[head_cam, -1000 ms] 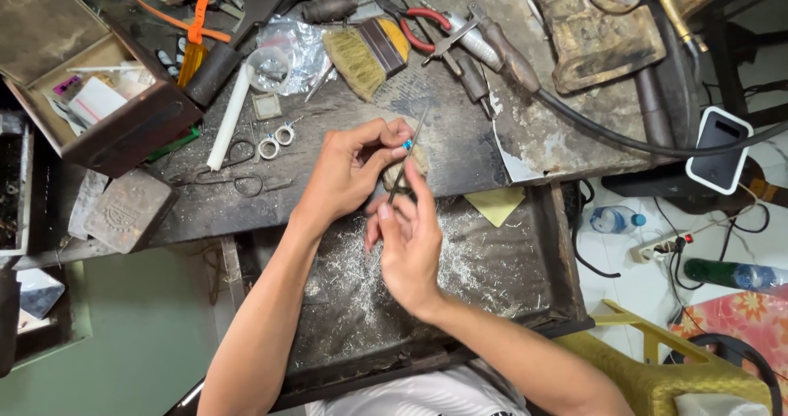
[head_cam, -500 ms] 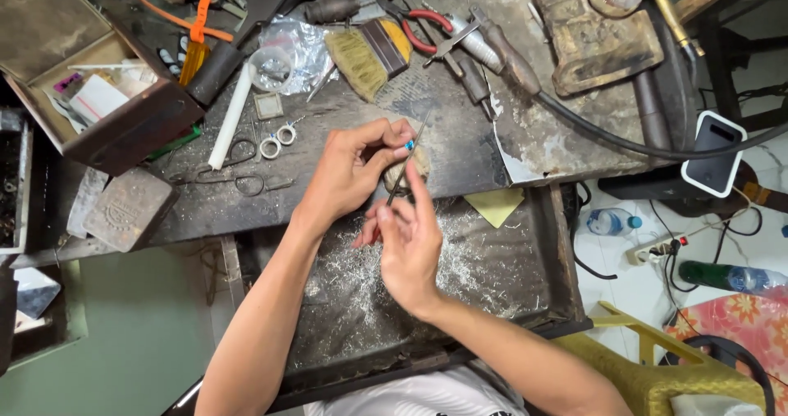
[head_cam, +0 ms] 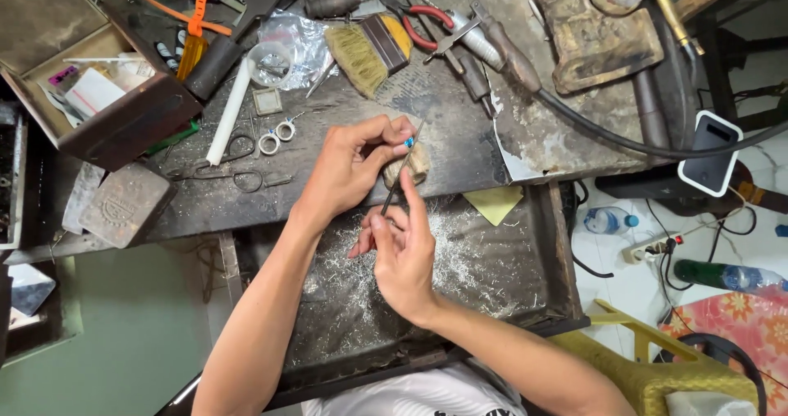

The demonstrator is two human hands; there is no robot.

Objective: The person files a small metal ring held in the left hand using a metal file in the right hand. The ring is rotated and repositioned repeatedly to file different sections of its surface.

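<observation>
L hand (head_cam: 349, 166) still pinches a small blue-stone piece (head_cam: 408, 142) at the bench (head_cam: 460, 137) front edge. R hand (head_cam: 404, 252) pinches a thin file (head_cam: 400, 178), barely moved: filing goes on.

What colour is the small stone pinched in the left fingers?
Bright blue stone, seen in the head view.

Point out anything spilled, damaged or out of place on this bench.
Pale metal filings are scattered across the open drawer tray beneath the hands. The left hand pinches a small blue-stoned piece; the right hand holds a thin file against it. Nothing looks broken.
</observation>
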